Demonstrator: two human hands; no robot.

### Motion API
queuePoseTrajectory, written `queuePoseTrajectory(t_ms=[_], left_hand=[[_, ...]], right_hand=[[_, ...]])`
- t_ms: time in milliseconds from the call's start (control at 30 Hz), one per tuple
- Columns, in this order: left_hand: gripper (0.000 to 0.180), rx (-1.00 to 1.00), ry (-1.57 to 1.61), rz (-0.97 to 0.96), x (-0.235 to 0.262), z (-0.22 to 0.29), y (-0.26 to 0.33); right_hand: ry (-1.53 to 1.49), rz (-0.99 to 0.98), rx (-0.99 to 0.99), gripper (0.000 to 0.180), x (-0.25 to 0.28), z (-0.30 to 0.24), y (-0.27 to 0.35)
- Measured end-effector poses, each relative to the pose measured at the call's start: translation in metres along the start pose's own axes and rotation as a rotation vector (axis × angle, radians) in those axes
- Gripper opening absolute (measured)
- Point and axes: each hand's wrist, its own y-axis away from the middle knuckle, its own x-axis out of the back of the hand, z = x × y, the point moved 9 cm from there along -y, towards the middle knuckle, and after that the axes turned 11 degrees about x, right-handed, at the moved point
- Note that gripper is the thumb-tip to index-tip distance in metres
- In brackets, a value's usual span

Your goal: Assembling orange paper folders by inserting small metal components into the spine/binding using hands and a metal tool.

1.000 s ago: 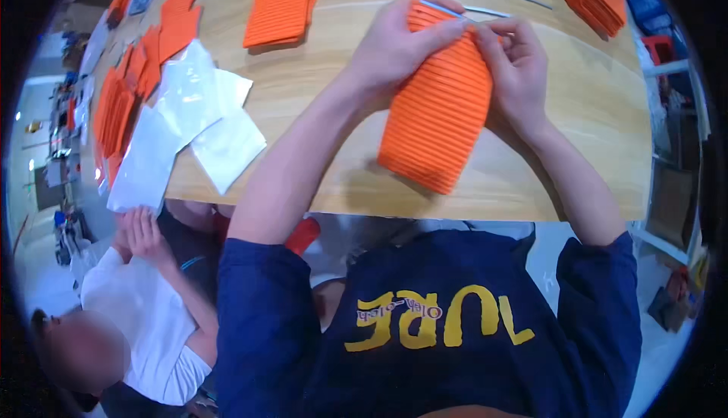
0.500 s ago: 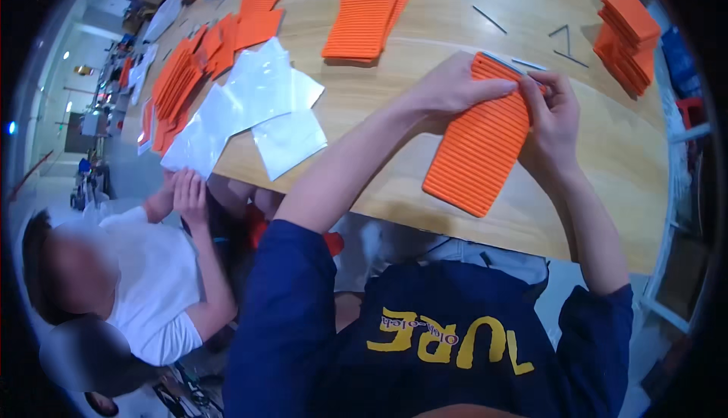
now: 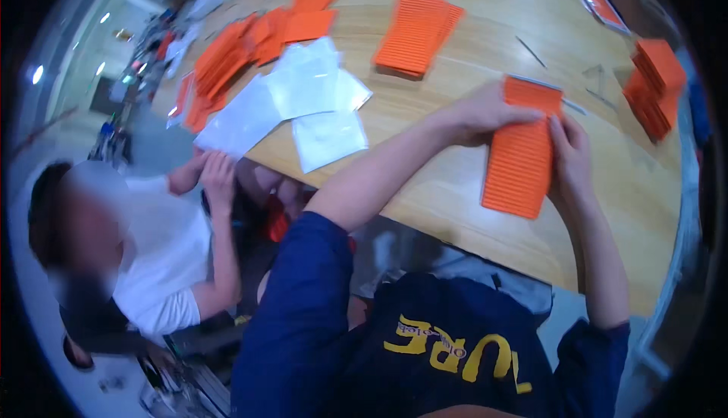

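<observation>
A flat orange ribbed piece (image 3: 519, 162) with a grey strip along its far edge is held above the near part of the table. My left hand (image 3: 484, 113) grips its left side, the thumb lying across the ribbed face and the other fingers hidden behind. At the right edge my right hand (image 3: 572, 151) pinches it, thumb in front and fingers mostly out of sight. Just beyond the piece lies a thin grey strip (image 3: 575, 106) on the wooden table (image 3: 425, 162).
Stacks of orange ribbed pieces stand at the back middle (image 3: 413, 35) and far right (image 3: 658, 84). Clear plastic bags (image 3: 330, 141) and more orange pieces (image 3: 227, 54) lie to the left. A seated co-worker (image 3: 163, 244) touches one bag. Loose thin strips (image 3: 531, 52) lie farther back.
The whole view has shifted, so the table's contents sit farther right and turned. The orange piece now hangs straighter toward me, and my right hand has slid from its far corner down its right edge.
</observation>
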Motion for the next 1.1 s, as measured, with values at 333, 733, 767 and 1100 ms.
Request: queuePoseTrajectory(t_ms=[333, 733, 767, 1100], left_hand=[[0.025, 0.03, 0.048, -0.003, -0.007, 0.001, 0.002], [0.033, -0.26, -0.008, 0.113, -0.015, 0.019, 0.016], [0.032, -0.256, 0.035, 0.121, -0.015, 0.02, 0.018], [0.033, -0.155, 0.242, 0.023, -0.02, 0.011, 0.007]], right_hand=[[0.17, -0.119, 0.295, 0.023, 0.001, -0.006, -0.013], [-0.294, -0.01, 0.221, 0.03, -0.007, -0.03, 0.001], [-0.305, -0.025, 0.228, 0.03, -0.009, -0.03, 0.001], [-0.435, 0.084, 0.14, 0.026, -0.004, -0.021, -0.004]])
